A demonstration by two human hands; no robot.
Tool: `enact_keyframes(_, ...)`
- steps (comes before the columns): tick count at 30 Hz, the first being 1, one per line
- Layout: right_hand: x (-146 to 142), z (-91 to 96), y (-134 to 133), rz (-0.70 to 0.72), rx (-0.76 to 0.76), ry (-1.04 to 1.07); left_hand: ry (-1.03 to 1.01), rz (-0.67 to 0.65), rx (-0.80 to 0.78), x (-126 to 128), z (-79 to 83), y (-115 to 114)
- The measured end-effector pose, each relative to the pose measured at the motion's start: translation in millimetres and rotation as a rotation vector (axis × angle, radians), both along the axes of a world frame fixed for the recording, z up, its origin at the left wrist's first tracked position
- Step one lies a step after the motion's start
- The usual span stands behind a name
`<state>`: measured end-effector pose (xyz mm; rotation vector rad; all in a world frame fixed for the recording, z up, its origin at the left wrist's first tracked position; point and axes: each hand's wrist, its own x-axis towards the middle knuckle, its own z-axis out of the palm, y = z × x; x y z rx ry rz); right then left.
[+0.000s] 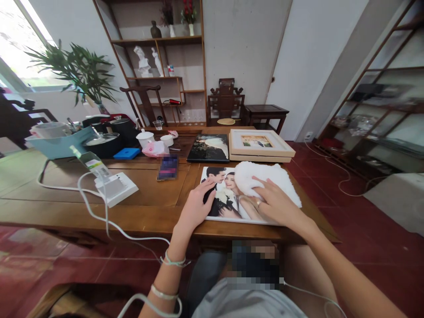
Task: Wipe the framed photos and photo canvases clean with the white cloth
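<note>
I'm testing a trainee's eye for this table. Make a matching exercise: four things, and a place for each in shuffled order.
1. left hand
2. fluffy white cloth
3. blue box
4. framed picture

a. left of the pink bag
b. right of the dark panel
c. at the left side of the couple photo
d. under the right hand

Pairs: 1-c, 2-d, 3-a, 4-b

Near the front edge of the brown wooden worktop (152, 196), a flat rectangular photo panel (227, 201) mixes black and white printed areas, partly beneath a plain white fluffy cloth (280, 174); by the back right corner, a cream wooden frame (260, 153) surrounds white matting (278, 141).
</note>
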<state>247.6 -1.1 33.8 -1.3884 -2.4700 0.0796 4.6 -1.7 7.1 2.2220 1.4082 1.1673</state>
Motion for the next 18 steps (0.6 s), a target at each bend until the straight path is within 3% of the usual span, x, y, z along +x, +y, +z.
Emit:
enact_keyframes(6, -50.8, 33.2, 53.8, 0.183, -0.221, 0.109, 0.019, 0.014, 0.001, -0.8, -1.3, 1.4)
enact_keyframes(11, -93.7, 33.2, 75.9, 0.254, -0.204, 0.096, 0.045, 0.028, 0.024, -0.3, -0.3, 1.4)
enact_keyframes(14, -98.3, 26.2, 75.3, 0.279, -0.175, 0.077, 0.039, 0.025, 0.035, -0.1, 0.1, 1.2)
enact_keyframes(18, -80.5, 18.9, 65.4, 0.268, -0.132, 0.059, 0.034, 0.016, 0.019, -0.4, -0.6, 1.1)
